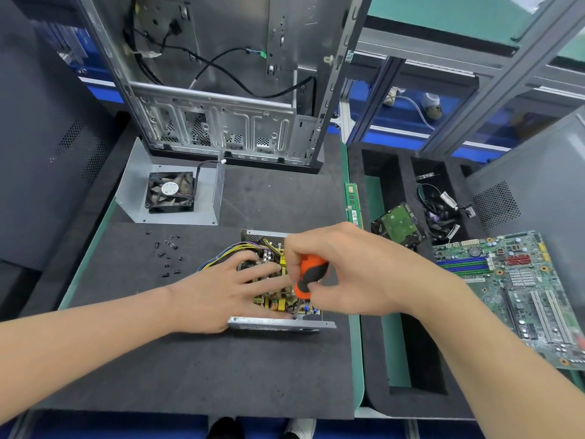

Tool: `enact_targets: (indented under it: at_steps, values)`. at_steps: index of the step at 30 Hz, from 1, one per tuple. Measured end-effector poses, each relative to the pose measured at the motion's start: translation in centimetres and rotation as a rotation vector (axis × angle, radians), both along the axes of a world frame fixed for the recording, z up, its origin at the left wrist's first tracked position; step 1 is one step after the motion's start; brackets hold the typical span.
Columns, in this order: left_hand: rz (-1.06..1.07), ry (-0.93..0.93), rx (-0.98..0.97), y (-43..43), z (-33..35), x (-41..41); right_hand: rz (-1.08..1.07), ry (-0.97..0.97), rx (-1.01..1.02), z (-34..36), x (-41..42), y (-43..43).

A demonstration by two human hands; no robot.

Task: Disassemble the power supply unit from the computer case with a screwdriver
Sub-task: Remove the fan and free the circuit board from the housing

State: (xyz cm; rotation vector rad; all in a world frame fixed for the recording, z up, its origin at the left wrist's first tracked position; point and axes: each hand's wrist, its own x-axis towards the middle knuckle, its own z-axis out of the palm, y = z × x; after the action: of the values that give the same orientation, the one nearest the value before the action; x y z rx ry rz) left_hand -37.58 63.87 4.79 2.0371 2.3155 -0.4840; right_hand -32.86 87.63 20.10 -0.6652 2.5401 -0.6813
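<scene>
Screws (167,255) left; foam tray (372,359) right

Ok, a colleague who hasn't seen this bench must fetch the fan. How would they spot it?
The upright computer case stands at the back of the mat. At its foot, left, lies a bent metal cover; the fan sits on it, the only black square with blades.

No lettering is legible: the fan (170,189) sticker's print is blurred, the motherboard (519,289) markings too small.

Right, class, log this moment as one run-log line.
step: unscrewing power supply unit | right hand: grips screwdriver, tip at near edge | left hand: rests on unit | loose screws: on mat
</scene>
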Motion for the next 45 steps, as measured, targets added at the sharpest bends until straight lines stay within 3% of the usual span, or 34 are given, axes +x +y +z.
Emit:
enact_targets:
  at_steps: [6, 10, 15, 18, 21, 23, 26, 30, 33, 36, 39, 45]
  values:
    - [-0.008, 0.047, 0.036, 0.1, 0.2, 0.0, 0.027, 0.372, 0.408, -0.2, 0.2, -0.8]
    - [-0.003, 0.082, 0.037, 0.1, 0.5, 0.2, 0.113, 0.145, 0.243, 0.3, 0.2, -0.7]
    - [0.010, 0.099, -0.019, 0.1, 0.4, 0.4, 0.223, 0.013, 0.233, 1.5, 0.4, -0.1]
    - [0.007, 0.074, -0.006, 0.0, 0.2, 0.4, 0.115, 0.196, 0.282, 0.9, 1.3, -0.8]
    - [-0.011, 0.081, 0.017, 0.0, 0.4, 0.4, -0.008, 0.420, 0.571, 0.5, 1.1, -1.9]
    - [-0.013, 0.083, 0.021, 0.0, 0.4, 0.4, -0.025, 0.376, 0.543, 0.4, 0.9, -2.1]
    - [0.001, 0.096, 0.015, 0.1, 0.4, 0.6, 0.048, 0.167, 0.321, 0.9, 1.1, -1.7]
    - [0.023, 0.088, 0.015, 0.2, 0.6, 0.9, 0.154, 0.091, 0.239, 2.1, 1.7, -1.4]
    - [0.026, 0.062, 0.045, 0.2, 0.5, 1.0, 0.110, 0.186, 0.305, 1.7, 2.5, -1.7]
    - [0.023, 0.060, 0.056, 0.2, 0.5, 1.0, -0.075, 0.384, 0.567, 1.0, 2.8, -2.6]
    - [0.022, 0.053, 0.070, 0.0, 0.4, 1.0, -0.159, 0.374, 0.626, 0.6, 2.2, -3.0]
    - [0.028, 0.092, 0.056, 0.0, 0.4, 1.1, 0.050, 0.111, 0.279, 1.6, 1.9, -1.6]
